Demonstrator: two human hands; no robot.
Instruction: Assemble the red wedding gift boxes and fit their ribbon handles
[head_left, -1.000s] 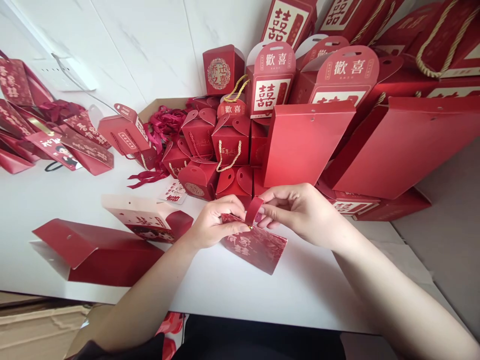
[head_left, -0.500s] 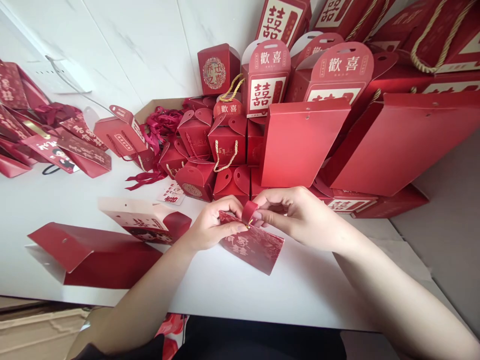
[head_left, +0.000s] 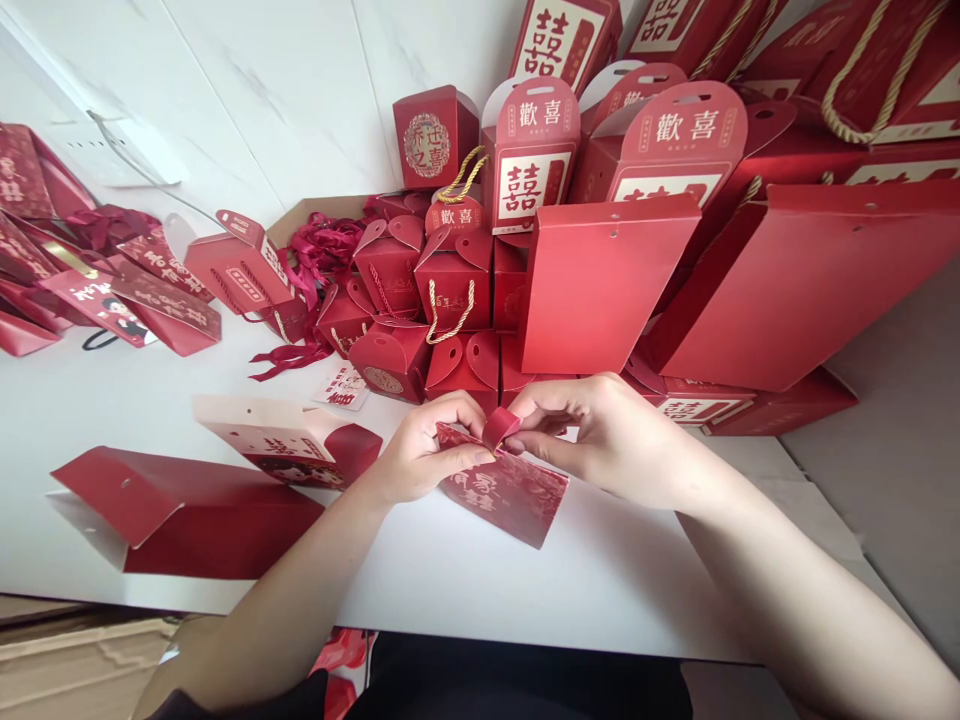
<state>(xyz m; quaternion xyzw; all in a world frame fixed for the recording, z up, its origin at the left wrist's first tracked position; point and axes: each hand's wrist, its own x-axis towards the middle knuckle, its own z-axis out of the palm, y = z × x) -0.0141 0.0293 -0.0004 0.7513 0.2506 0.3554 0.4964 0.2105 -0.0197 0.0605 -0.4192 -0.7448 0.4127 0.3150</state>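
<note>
Between my hands, over the white tabletop, is a small dark red gift box point(head_left: 506, 497) with pale lettering, tilted down to the right. My left hand point(head_left: 433, 448) is closed on its top edge, thumb on the near face. A loop of red ribbon point(head_left: 499, 427) stands up from that edge, near a small gold-coloured spot. My right hand point(head_left: 592, 432) pinches the ribbon between thumb and fingers, just right of the loop. The ribbon's ends are hidden by my fingers.
Stacked red gift boxes point(head_left: 457, 280) fill the back. Two tall red boxes point(head_left: 609, 290) stand behind my right hand. An open red box point(head_left: 217, 525) lies left of my forearm beside a pale printed box point(head_left: 277, 440). Loose red ribbons point(head_left: 326, 245) lie farther back.
My right fingers have shifted slightly on the ribbon, and its loop has tilted to the right and sits a little lower. The left hand and the gift box have hardly moved.
</note>
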